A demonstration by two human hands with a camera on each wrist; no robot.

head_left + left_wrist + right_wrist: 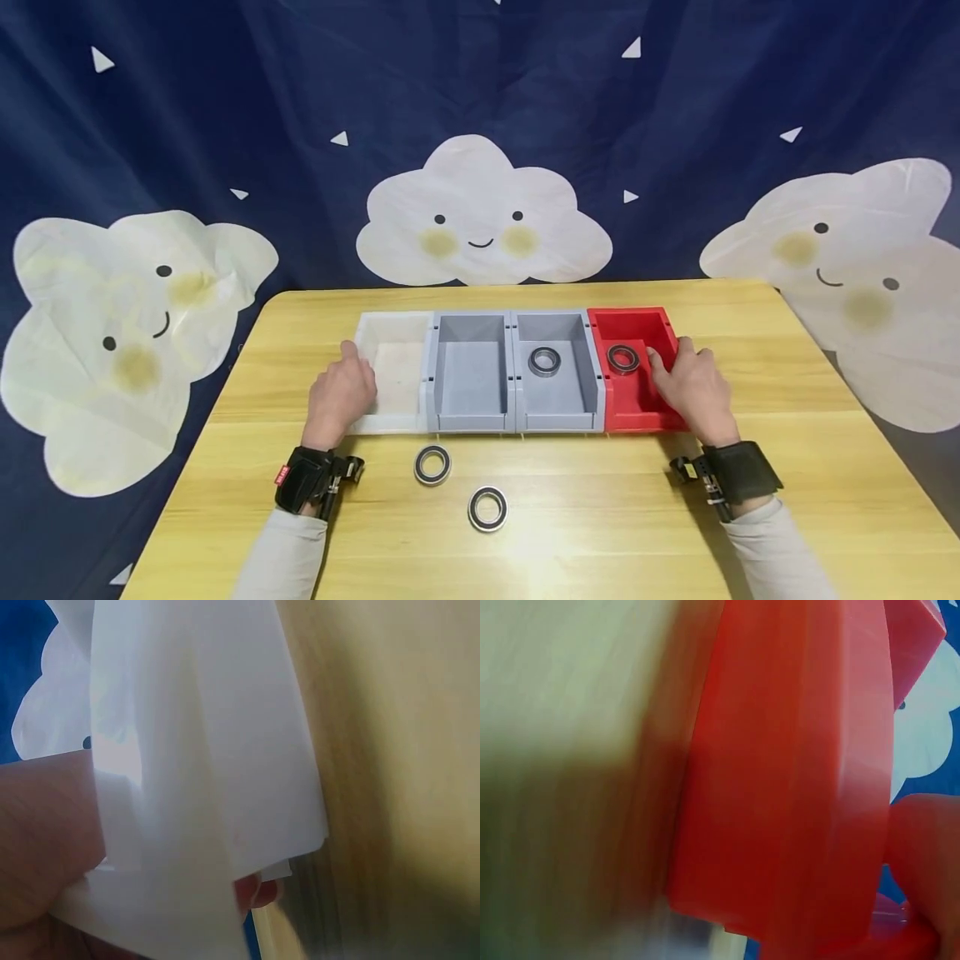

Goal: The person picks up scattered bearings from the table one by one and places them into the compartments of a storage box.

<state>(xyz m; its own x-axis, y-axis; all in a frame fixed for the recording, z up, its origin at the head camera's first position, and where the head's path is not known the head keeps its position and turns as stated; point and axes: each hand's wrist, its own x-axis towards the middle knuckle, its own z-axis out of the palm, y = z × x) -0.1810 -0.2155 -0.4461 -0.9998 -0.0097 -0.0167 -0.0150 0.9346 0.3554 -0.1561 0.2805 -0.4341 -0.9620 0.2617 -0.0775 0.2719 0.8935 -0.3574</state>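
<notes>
Four-bin row stands on the table, its bins touching side by side. At its left end my left hand [341, 396] grips the outer side wall of the white bin [390, 423]; in the left wrist view fingertips show below the white plastic [255, 750]. At the other end my right hand [696, 392] holds the outer wall of the red bin [645, 422], thumb on the inner side. One ball bearing [611, 358] lies in the red bin. Another bearing [532, 362] lies in the right grey bin [558, 422]. The left grey bin [472, 423] stands beside the white one.
Two more bearings lie on the wooden table [585, 492] in front of the bins: one bearing [418, 467] nearer the white bin, one bearing [474, 510] closer to the front. A dark blue curtain [315, 67] with clouds hangs behind the table.
</notes>
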